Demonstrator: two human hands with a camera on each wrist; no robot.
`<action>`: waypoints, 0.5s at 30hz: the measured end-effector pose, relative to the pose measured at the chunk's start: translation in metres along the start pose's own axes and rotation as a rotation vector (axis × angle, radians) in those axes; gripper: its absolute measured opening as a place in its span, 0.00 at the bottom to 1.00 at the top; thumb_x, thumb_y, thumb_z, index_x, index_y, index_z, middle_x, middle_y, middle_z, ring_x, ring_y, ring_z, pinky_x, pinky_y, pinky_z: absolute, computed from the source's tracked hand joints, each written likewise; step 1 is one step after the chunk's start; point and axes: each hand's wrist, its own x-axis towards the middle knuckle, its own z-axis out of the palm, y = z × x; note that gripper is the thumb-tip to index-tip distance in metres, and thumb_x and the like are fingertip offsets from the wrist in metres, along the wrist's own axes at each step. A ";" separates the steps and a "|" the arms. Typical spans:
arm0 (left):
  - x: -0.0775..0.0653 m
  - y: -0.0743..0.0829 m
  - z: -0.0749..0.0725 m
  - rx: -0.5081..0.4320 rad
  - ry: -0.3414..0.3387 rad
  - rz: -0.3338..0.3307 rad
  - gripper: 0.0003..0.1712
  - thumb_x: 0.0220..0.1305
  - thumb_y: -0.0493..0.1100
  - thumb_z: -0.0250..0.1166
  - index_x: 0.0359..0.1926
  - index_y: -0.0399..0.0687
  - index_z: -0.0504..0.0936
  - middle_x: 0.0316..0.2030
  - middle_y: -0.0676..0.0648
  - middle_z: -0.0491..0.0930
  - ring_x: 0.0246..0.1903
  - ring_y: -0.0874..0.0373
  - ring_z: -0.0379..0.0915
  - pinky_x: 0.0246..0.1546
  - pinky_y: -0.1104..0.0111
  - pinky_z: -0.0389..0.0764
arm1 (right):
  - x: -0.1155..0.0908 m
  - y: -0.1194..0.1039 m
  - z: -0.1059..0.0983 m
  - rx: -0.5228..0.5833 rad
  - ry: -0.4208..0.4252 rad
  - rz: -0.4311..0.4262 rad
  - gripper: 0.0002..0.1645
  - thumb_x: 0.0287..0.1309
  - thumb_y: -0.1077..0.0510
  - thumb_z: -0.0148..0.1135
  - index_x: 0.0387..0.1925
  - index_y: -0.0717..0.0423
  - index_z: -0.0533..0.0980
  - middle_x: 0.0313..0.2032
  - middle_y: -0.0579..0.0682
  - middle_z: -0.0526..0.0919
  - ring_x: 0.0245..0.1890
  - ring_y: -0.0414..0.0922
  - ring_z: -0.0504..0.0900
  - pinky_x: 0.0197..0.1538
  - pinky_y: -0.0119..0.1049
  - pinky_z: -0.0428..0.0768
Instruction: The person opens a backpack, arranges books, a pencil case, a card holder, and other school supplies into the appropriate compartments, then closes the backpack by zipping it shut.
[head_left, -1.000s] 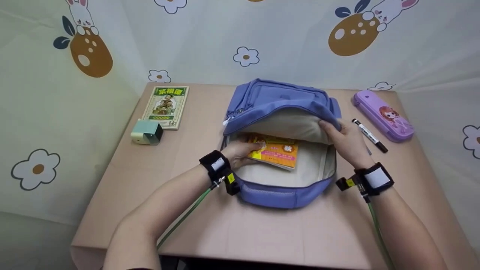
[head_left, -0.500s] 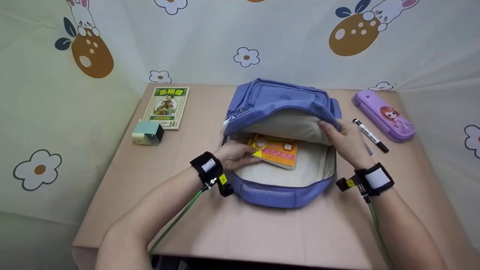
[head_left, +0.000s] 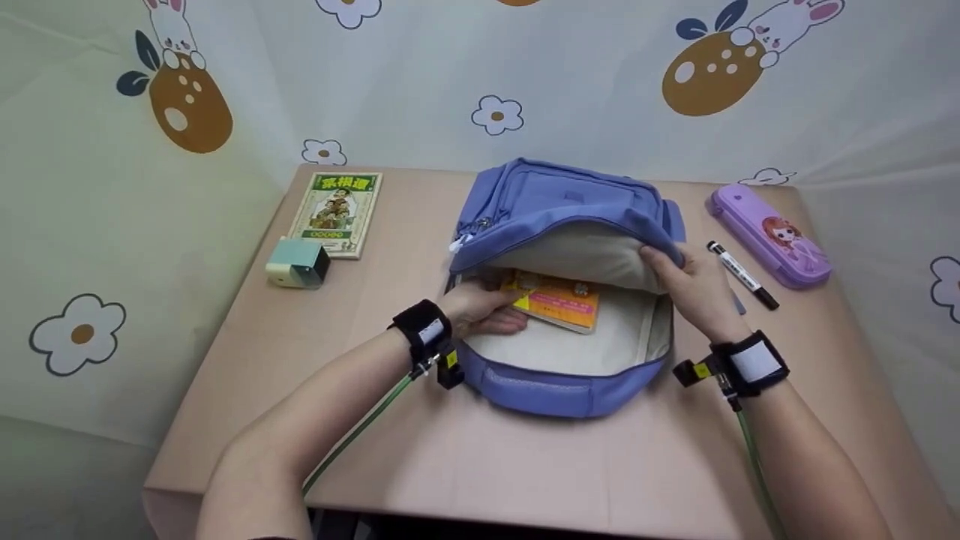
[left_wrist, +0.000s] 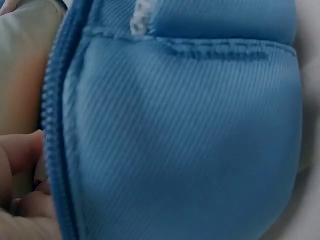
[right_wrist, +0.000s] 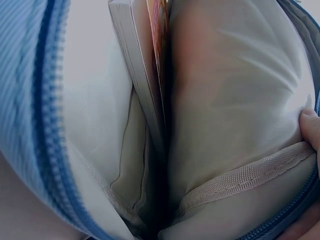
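A blue backpack (head_left: 577, 191) lies on the table with its main compartment unzipped and its pale lining showing. Inside it, an orange and yellow book (head_left: 562, 304) leans tilted, its upper part hidden under the raised flap. My left hand (head_left: 480, 307) reaches in at the left side, thumb touching the book's left edge, the other fingers extended below it. My right hand (head_left: 697, 285) pinches the flap's rim at the right and holds it up; the right wrist view shows its thumb (right_wrist: 311, 127) on the lining. The backpack's front wall (left_wrist: 190, 135) fills most of the left wrist view.
A green-and-cream book (head_left: 337, 214) lies at the back left, with a mint and cream boxy object (head_left: 296, 262) at its near edge. Right of the backpack are a black-and-white marker (head_left: 742, 275) and a purple pencil case (head_left: 769, 236). A patterned curtain (head_left: 405, 82) hangs behind the table.
My left thumb came off the book's cover as that hand drew back, then moved in again to its left edge. The book sits slightly deeper under the flap. My right hand stays on the flap.
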 end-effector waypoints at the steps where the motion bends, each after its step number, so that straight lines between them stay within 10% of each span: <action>1: -0.002 0.000 -0.001 0.010 -0.004 0.001 0.20 0.74 0.42 0.63 0.55 0.26 0.77 0.47 0.31 0.84 0.39 0.49 0.88 0.47 0.63 0.84 | 0.000 0.001 0.000 -0.003 -0.001 0.001 0.28 0.71 0.47 0.63 0.20 0.60 0.69 0.15 0.44 0.65 0.13 0.33 0.60 0.15 0.30 0.58; 15: -0.059 0.005 -0.021 0.371 -0.100 0.182 0.24 0.76 0.37 0.57 0.64 0.21 0.69 0.55 0.27 0.79 0.56 0.38 0.80 0.54 0.59 0.81 | 0.000 0.009 -0.001 -0.020 0.022 -0.013 0.32 0.68 0.39 0.63 0.20 0.57 0.69 0.18 0.47 0.67 0.17 0.41 0.63 0.18 0.34 0.60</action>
